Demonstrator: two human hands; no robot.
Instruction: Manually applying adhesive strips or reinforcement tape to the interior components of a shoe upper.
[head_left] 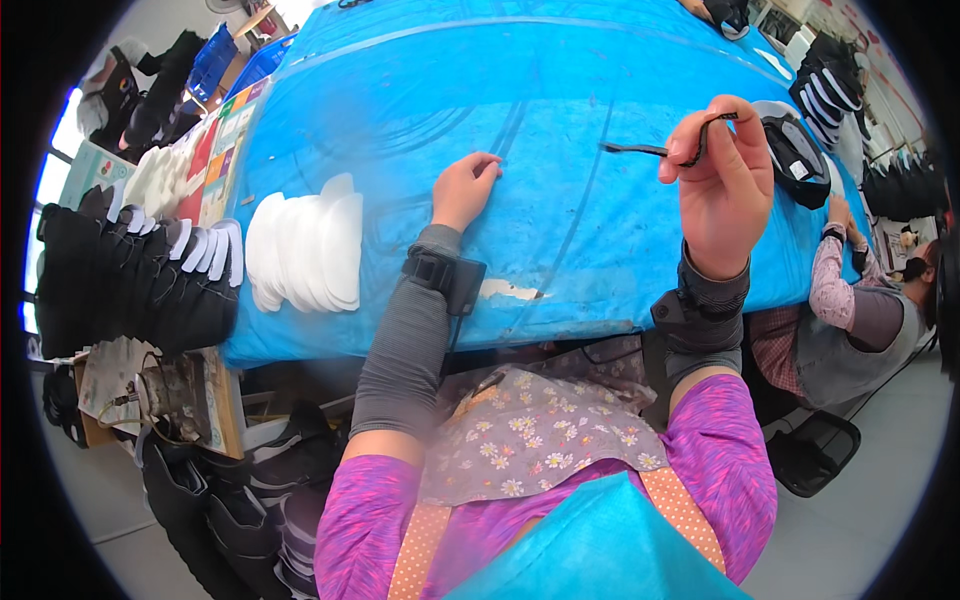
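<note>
My right hand (728, 190) is raised over the right part of the blue-covered table (400, 90), palm toward me. Its thumb and fingers pinch a thin black lace (640, 150), whose one end sticks out to the left while the rest loops over the fingertips. My left hand (467, 192) rests near the middle of the table with its fingers curled in, and nothing shows in it. Left of that hand lies a row of overlapping white insole-shaped pieces (305, 245).
At the left edge are stacked black shoe uppers (140, 265) with white linings. A black shoe (795, 160) lies at the right, near a co-worker's hands (840, 212). Blue crates (212, 62) stand at the far left. More black uppers (230, 515) hang below the table.
</note>
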